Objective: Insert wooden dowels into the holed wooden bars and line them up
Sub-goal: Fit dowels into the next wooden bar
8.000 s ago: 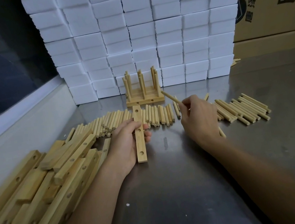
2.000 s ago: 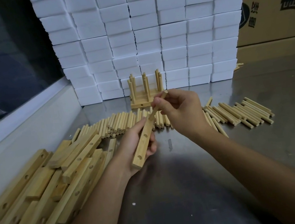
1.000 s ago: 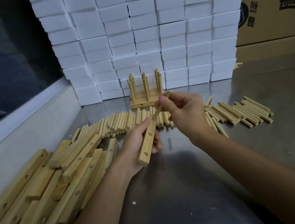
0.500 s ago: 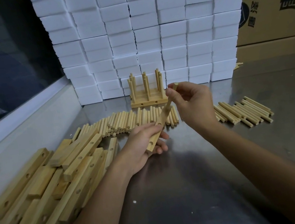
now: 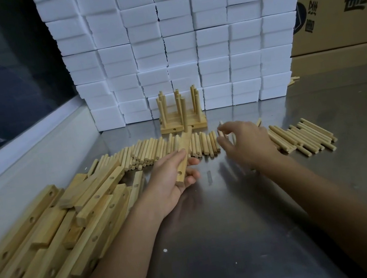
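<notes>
1. Support: metal table (image 5: 242, 238), brushed and reflective, with a pale raised edge along its left side.
2. Near left: loose pile of holed wooden bars (image 5: 55, 237), overlapping at mixed angles.
3. Centre, mid-depth: row of loose dowels (image 5: 148, 153) lying side by side.
4. Right: second group of dowels (image 5: 303, 137).
5. Far centre: finished bars with upright dowels (image 5: 182, 114).
6. Far edge: stacked white foam blocks (image 5: 185, 41); cardboard boxes (image 5: 337, 4) at far right.
</notes>
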